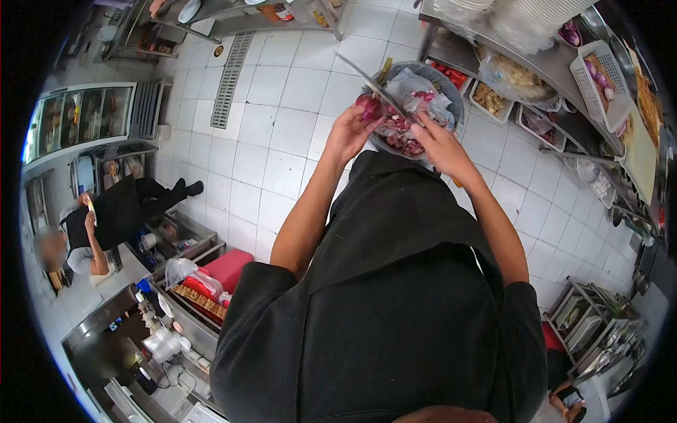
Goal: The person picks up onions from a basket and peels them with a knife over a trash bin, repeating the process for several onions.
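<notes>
In the head view my left hand point(348, 132) is closed around a red onion point(367, 107) at the near left rim of a grey bin. My right hand point(438, 142) grips a knife point(378, 87), its long blade pointing up and left past the onion. Both hands are over the near side of the bin point(455, 95). Inside it lie red onion peels point(404, 144) and a crumpled clear plastic bag point(417, 90). The knife's handle is mostly hidden by my right fingers.
White floor tiles point(282, 92) with a drain grate point(233, 79) lie left of the bin. A metal shelf point(522, 63) at right bears containers and a white basket point(598, 83) of onions. Another person point(106, 218) stands far left, and part of someone shows at lower right.
</notes>
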